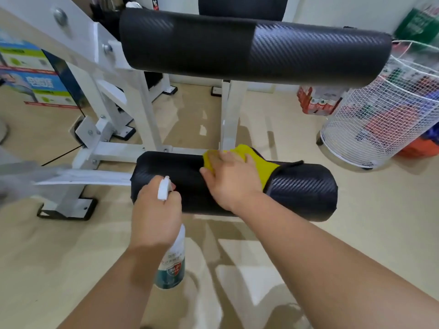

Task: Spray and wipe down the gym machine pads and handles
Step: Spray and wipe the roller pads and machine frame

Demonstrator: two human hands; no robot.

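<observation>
Beige tile floor point(273, 245); black carbon-weave roller pad point(306, 188) runs left-right. My right hand point(234, 179) presses yellow cloth point(263, 166) flat mid-pad, left hand point(155, 217) grips white-headed spray bottle point(172, 264) by its left end.

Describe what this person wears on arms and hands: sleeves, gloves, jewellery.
Nothing is worn. The left hand and right hand are ungloved. The left forearm and right forearm are bare to the frame's edge, no sleeve showing. No watch or bracelet at either wrist; no ring on the fingers in view.
</observation>
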